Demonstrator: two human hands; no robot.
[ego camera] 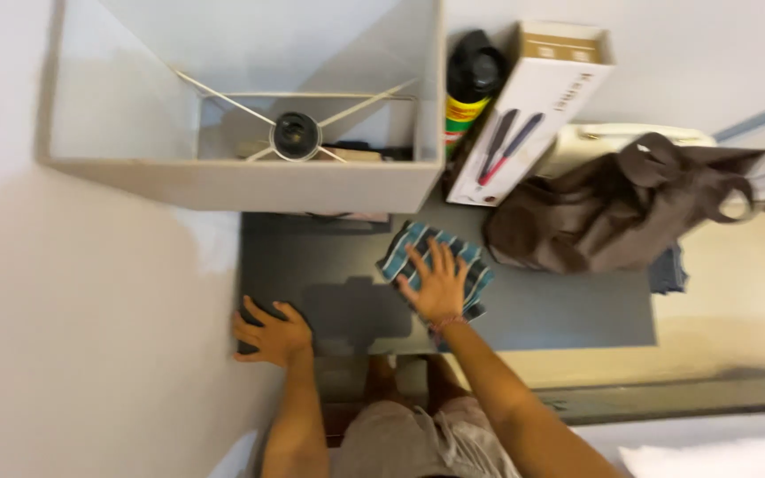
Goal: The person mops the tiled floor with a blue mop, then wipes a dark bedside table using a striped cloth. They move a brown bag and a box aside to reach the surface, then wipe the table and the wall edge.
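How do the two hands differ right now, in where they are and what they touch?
The right hand lies flat with fingers spread on the striped cloth, mid-tabletop. The left hand curls over the dark table at its left front corner, holding no cloth. Both rest on the same table.

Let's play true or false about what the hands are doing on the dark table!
1. The right hand lies flat on a striped cloth. True.
2. The left hand holds the spray can. False: it rests on the front left edge of the dark table; the can stands far back, beside a white box.
3. A brown bag lies on the right side of the table. True.
4. The cloth is plain red. False: it has blue-green and white stripes.
5. The lampshade is on the floor. False: it hangs over the table's back left part.
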